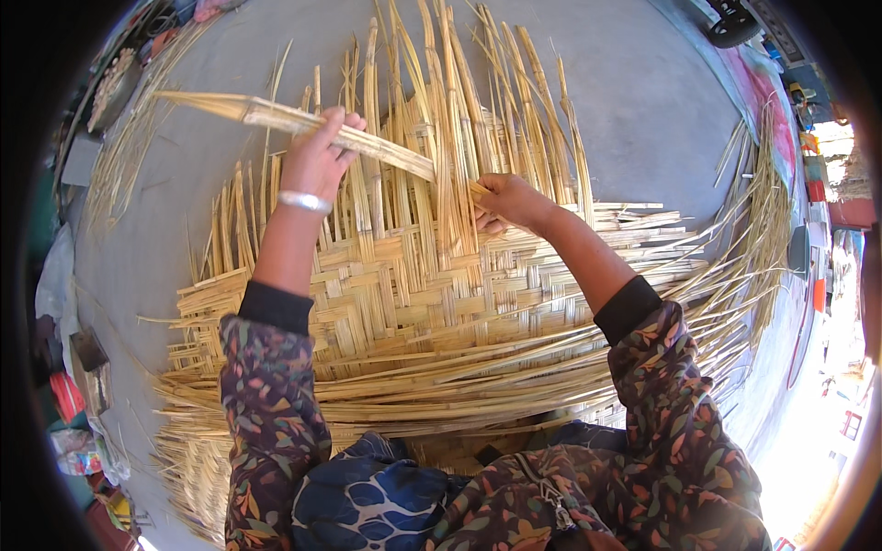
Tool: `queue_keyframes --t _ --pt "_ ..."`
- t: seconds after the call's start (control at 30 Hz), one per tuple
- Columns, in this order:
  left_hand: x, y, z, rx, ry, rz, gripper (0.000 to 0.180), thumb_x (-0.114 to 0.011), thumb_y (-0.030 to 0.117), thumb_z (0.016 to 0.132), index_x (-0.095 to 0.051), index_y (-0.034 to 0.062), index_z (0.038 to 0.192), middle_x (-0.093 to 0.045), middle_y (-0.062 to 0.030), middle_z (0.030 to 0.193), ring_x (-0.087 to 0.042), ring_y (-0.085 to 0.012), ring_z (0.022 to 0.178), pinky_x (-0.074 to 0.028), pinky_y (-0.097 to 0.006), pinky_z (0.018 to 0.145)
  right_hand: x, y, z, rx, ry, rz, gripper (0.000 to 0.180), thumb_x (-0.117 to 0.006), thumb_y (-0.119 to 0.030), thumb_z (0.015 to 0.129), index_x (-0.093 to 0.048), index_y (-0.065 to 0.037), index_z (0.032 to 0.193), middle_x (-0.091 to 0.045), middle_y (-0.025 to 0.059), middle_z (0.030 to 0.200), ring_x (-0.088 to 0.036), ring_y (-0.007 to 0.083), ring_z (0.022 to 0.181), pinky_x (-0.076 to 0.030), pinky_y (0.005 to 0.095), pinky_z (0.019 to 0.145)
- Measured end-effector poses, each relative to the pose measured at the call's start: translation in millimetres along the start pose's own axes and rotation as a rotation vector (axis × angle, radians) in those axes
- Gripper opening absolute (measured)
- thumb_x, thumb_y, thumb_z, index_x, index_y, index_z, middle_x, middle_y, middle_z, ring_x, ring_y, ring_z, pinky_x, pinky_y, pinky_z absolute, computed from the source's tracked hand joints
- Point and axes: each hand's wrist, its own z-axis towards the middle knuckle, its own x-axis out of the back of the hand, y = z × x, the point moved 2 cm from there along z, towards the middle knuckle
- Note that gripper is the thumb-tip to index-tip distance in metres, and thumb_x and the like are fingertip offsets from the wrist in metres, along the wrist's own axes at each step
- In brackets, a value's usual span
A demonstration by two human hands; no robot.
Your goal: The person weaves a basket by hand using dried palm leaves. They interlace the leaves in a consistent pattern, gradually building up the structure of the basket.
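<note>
A partly woven mat of split bamboo [441,294] lies on the floor before me, its upright strips standing out loose along the far side. My left hand [319,156], with a silvery bangle at the wrist, grips a flat bamboo strip [381,149] that slants from the upper left down behind several upright strips [448,138] at the middle. On the other side of those uprights, my right hand [505,202] pinches the strip's end, a small yellowish tip [479,190] showing at the fingers. Part of the strip is hidden behind the uprights.
Loose thin strips lie in a bundle [758,230] at the right and another [138,138] at the far left. Long strips [459,376] run across the mat's near side by my lap. Household items and bags line the left edge; a black wheel-like object [733,23] is at the upper right.
</note>
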Motion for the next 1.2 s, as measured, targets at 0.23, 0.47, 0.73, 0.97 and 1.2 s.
queue_keyframes --t 0.23,0.47,0.73,0.97,1.2 --pt "75 -18 -81 0.134 0.308 0.107 0.026 -0.059 0.011 0.087 -0.057 -0.0002 0.110 -0.061 -0.0144 0.107 -0.060 -0.0184 0.100 -0.055 -0.029 0.081 -4 -37 3 -0.044 -0.043 -0.560 0.015 -0.053 -0.013 0.085 -0.058 -0.001 0.090 -0.066 0.0113 0.082 -0.065 0.0198 0.066 -0.051 0.0315 0.057" --pt "148 -41 -90 0.146 0.391 -0.073 0.033 -0.062 0.014 0.087 -0.054 0.0016 0.116 -0.057 -0.0068 0.112 -0.056 -0.0202 0.104 -0.051 -0.034 0.087 -3 -42 8 0.145 -0.003 -1.059 0.026 -0.058 -0.026 0.077 -0.064 -0.005 0.091 -0.065 0.0166 0.085 -0.064 0.0314 0.079 -0.048 0.0410 0.072" --pt "155 -57 -75 0.223 0.372 -0.247 0.026 -0.062 0.013 0.087 -0.056 0.0008 0.109 -0.059 -0.0066 0.099 -0.059 -0.0204 0.090 -0.053 -0.035 0.083 -2 -15 -22 0.216 0.297 -1.095 0.033 -0.064 -0.034 0.078 -0.062 -0.007 0.097 -0.063 0.0187 0.092 -0.059 0.0359 0.088 -0.046 0.0428 0.076" --pt "162 -47 -86 0.179 0.314 -0.362 0.019 -0.064 0.010 0.085 -0.058 -0.0008 0.099 -0.059 -0.0054 0.082 -0.062 -0.0196 0.071 -0.058 -0.035 0.069 -16 -20 -35 0.374 0.381 -1.231 0.028 -0.065 -0.024 0.079 -0.061 -0.006 0.099 -0.061 0.0145 0.098 -0.059 0.0337 0.089 -0.047 0.0422 0.076" --pt "160 -54 -78 0.161 0.233 -0.380 0.024 -0.064 0.012 0.085 -0.058 0.0017 0.106 -0.060 -0.0068 0.094 -0.060 -0.0201 0.086 -0.055 -0.038 0.077 -64 -28 -34 0.721 0.389 -1.268 0.021 -0.057 -0.007 0.080 -0.058 -0.004 0.102 -0.058 0.0130 0.102 -0.061 0.0309 0.087 -0.051 0.0391 0.073"
